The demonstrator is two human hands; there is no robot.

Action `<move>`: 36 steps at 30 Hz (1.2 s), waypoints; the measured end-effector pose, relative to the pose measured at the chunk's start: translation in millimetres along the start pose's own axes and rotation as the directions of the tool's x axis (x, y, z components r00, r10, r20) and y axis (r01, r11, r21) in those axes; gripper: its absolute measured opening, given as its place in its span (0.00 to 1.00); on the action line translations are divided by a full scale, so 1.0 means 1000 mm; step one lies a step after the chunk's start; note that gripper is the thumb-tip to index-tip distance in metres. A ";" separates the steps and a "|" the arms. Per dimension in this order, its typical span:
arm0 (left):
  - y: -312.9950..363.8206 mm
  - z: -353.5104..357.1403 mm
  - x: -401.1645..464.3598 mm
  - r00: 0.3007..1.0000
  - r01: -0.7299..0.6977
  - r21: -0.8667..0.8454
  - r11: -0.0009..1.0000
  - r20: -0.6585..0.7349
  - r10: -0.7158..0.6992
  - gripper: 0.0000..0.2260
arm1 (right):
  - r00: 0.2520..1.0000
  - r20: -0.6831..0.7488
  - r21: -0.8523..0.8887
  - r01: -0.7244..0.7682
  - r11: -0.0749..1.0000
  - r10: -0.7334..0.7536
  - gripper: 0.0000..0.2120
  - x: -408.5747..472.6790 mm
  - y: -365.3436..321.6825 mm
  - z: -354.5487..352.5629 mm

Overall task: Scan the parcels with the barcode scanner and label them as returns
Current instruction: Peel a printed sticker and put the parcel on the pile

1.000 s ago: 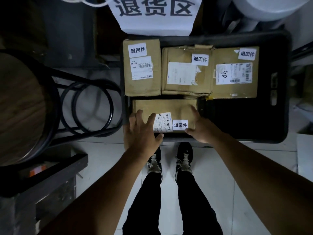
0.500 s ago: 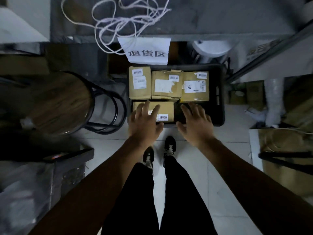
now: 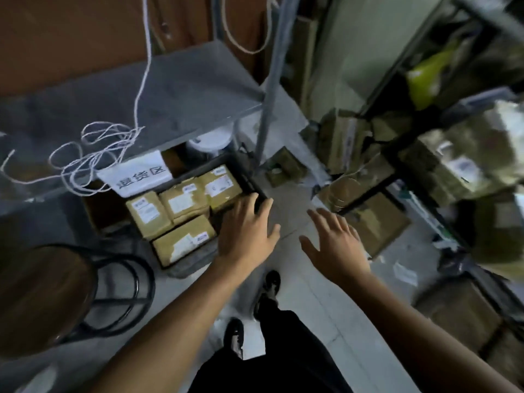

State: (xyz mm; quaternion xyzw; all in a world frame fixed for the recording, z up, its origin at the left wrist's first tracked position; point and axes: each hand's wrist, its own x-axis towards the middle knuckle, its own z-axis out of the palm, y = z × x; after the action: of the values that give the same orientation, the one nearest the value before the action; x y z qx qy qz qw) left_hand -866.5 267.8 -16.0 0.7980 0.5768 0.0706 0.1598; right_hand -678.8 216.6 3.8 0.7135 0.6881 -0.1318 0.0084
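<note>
A black crate [image 3: 256, 186] on the floor holds several brown cardboard parcels, each with a white shipping label and a small white return sticker. The nearest parcel [image 3: 184, 239] lies at the crate's front, and three more sit behind it, the leftmost [image 3: 147, 214]. My left hand [image 3: 246, 232] hovers with spread fingers over the crate's right part and holds nothing. My right hand [image 3: 334, 245] is spread over the bare floor tiles to the right, also empty. No barcode scanner is in view.
A white paper sign [image 3: 139, 174] hangs from a grey shelf [image 3: 127, 106] above the crate, with loose white cord [image 3: 93, 154] on it. A round wooden stool [image 3: 42, 296] stands at left. Racks with more parcels [image 3: 465, 163] fill the right side. My feet [image 3: 266, 290] stand on the tiles.
Both hands have let go of the nearest parcel and lifted away to the right. The view has pulled back and swung right, bringing the racks into sight.
</note>
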 end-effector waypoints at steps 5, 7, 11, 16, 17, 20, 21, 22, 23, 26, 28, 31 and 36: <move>0.091 -0.004 0.004 0.972 -0.234 -0.003 0.972 0.020 0.234 0.27 | 0.960 -0.149 0.070 -0.230 0.971 0.238 0.30 -0.067 0.070 -0.033; 0.133 -0.003 0.010 0.952 -0.306 0.002 0.952 0.034 0.305 0.26 | 0.924 -0.200 0.104 -0.310 0.945 0.325 0.31 -0.090 0.103 -0.043; 0.221 0.008 0.020 0.900 -0.436 0.014 0.900 0.037 0.435 0.25 | 0.841 -0.278 0.191 -0.426 0.885 0.465 0.31 -0.132 0.172 -0.063; 0.329 0.033 0.027 0.852 -0.518 -0.020 0.855 0.074 0.518 0.26 | 0.742 -0.338 0.279 -0.509 0.815 0.579 0.30 -0.175 0.256 -0.084; 0.348 0.040 0.028 0.847 -0.525 -0.032 0.851 0.083 0.525 0.26 | 0.725 -0.341 0.293 -0.523 0.801 0.598 0.30 -0.182 0.271 -0.085; 0.394 0.059 0.031 0.846 -0.513 -0.082 0.854 0.119 0.520 0.26 | 0.691 -0.317 0.334 -0.559 0.759 0.649 0.30 -0.201 0.310 -0.085; 0.407 0.065 0.032 0.844 -0.512 -0.090 0.854 0.132 0.520 0.26 | 0.686 -0.311 0.340 -0.565 0.752 0.657 0.30 -0.206 0.322 -0.084; 0.419 0.071 0.033 0.843 -0.508 -0.100 0.855 0.147 0.518 0.26 | 0.681 -0.302 0.348 -0.573 0.742 0.667 0.30 -0.209 0.333 -0.084; 0.429 0.076 0.036 0.843 -0.500 -0.111 0.859 0.165 0.512 0.26 | 0.677 -0.285 0.358 -0.582 0.730 0.679 0.30 -0.211 0.344 -0.084; 0.452 0.091 0.046 0.844 -0.476 -0.128 0.870 0.210 0.493 0.26 | 0.672 -0.241 0.386 -0.596 0.704 0.700 0.29 -0.209 0.371 -0.084; 0.465 0.098 0.057 0.845 -0.473 -0.127 0.872 0.216 0.489 0.26 | 0.665 -0.226 0.403 -0.602 0.690 0.712 0.29 -0.202 0.387 -0.086; 0.486 0.110 0.084 0.844 -0.474 -0.139 0.870 0.212 0.493 0.25 | 0.662 -0.202 0.427 -0.604 0.673 0.722 0.30 -0.184 0.417 -0.087; 0.533 0.123 0.147 0.840 -0.463 -0.230 0.856 0.193 0.506 0.25 | 0.643 -0.154 0.422 -0.644 0.638 0.750 0.29 -0.146 0.473 -0.096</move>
State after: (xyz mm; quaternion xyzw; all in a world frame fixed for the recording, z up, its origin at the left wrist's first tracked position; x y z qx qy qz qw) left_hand -303.2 234.2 37.0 0.9034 0.3226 0.0592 0.2761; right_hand -198.9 66.6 45.7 0.9273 0.3131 -0.1149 -0.1697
